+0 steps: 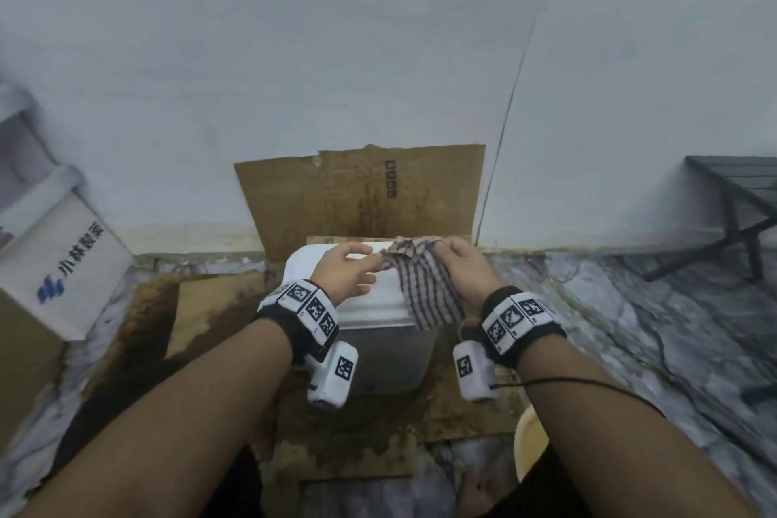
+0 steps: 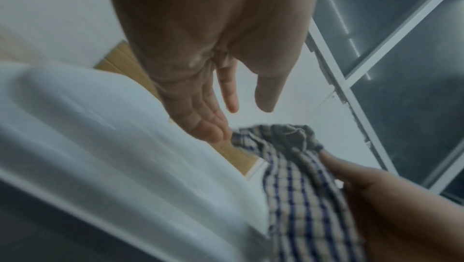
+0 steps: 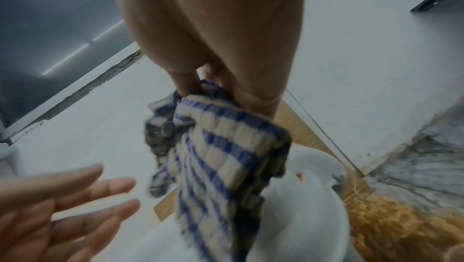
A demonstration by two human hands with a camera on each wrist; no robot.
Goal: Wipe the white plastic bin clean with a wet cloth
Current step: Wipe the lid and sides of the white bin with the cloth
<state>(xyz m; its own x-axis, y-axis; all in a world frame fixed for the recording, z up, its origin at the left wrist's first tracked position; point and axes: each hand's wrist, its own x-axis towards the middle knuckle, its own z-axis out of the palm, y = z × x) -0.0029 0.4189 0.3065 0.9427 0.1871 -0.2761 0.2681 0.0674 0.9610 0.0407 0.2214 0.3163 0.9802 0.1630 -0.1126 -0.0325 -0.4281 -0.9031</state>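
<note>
The white plastic bin (image 1: 380,349) stands on stained cardboard in front of me, against the wall. My right hand (image 1: 454,254) pinches the bunched top of a blue-and-cream checked cloth (image 1: 424,290), which hangs down over the bin's top right edge. In the right wrist view the right hand (image 3: 200,87) holds the cloth (image 3: 220,157) just above the bin's rim (image 3: 314,196). My left hand (image 1: 370,265) hovers over the bin top with fingers straight, its fingertips (image 2: 220,135) at the cloth's (image 2: 301,196) left edge. It holds nothing.
A stained cardboard sheet (image 1: 361,193) leans on the wall behind the bin. A white carton with blue print (image 1: 63,265) stands at the left, a dark metal table frame (image 1: 736,214) at the right. A pale yellow container rim (image 1: 529,446) is near my right forearm.
</note>
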